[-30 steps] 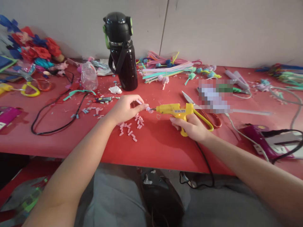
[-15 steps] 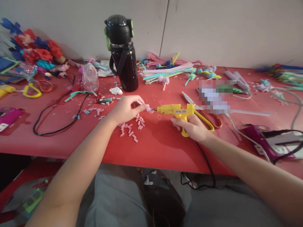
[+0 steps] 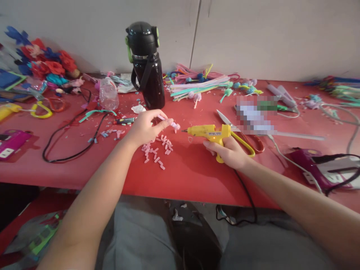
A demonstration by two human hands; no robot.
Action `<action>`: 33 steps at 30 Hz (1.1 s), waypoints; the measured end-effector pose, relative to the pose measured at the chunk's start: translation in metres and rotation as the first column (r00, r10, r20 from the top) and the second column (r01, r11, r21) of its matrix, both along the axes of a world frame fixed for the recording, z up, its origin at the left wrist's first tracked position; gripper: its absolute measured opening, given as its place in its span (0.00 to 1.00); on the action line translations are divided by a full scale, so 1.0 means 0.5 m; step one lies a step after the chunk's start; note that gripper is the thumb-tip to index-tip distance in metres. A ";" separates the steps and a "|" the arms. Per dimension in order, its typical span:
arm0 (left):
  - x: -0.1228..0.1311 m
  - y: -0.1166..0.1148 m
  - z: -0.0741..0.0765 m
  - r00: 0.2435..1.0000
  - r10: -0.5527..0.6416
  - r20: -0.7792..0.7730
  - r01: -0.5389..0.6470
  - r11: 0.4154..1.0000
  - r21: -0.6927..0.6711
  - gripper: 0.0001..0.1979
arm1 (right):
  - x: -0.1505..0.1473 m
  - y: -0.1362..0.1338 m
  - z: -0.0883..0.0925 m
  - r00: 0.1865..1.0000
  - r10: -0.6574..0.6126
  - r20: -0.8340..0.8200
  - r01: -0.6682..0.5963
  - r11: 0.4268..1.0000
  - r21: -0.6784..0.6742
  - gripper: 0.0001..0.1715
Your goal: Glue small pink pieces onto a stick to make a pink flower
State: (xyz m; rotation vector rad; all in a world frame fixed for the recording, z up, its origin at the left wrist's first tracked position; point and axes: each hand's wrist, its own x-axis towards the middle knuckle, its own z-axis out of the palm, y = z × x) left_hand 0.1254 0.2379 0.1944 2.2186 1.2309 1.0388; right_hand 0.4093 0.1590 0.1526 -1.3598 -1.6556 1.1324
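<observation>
Left hand (image 3: pixel 144 127) pinches pink piece (image 3: pixel 172 124) at fingertips, just clear of glue gun (image 3: pixel 209 133) nozzle. Right hand (image 3: pixel 229 152) clenched on gun handle, over red table (image 3: pixel 191 168). Pink bits (image 3: pixel 157 150) below; black bottle (image 3: pixel 146 63) behind

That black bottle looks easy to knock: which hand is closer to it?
Left. The left hand sits in front of the black bottle; the right hand, holding the glue gun, is farther right.

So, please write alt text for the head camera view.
A person's right hand grips a yellow plastic glue gun over a red table; the left hand holds a thin pink stick near its nozzle, above scattered pink bits.
</observation>
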 end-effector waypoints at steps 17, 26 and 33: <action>-0.023 0.014 -0.005 0.999 0.041 0.005 -0.041 0.999 0.012 0.16 | -0.004 0.105 -0.001 0.849 -0.322 0.420 0.121 0.890 0.439 0.23; -0.026 0.013 0.001 0.998 0.057 -0.014 -0.056 0.997 0.055 0.16 | 0.035 0.002 0.059 0.909 -0.271 0.316 0.144 0.917 0.372 0.24; -0.025 0.011 0.006 0.998 0.055 -0.040 -0.053 0.997 0.053 0.15 | -0.101 -0.013 0.058 0.884 0.285 0.370 -0.400 0.871 0.285 0.05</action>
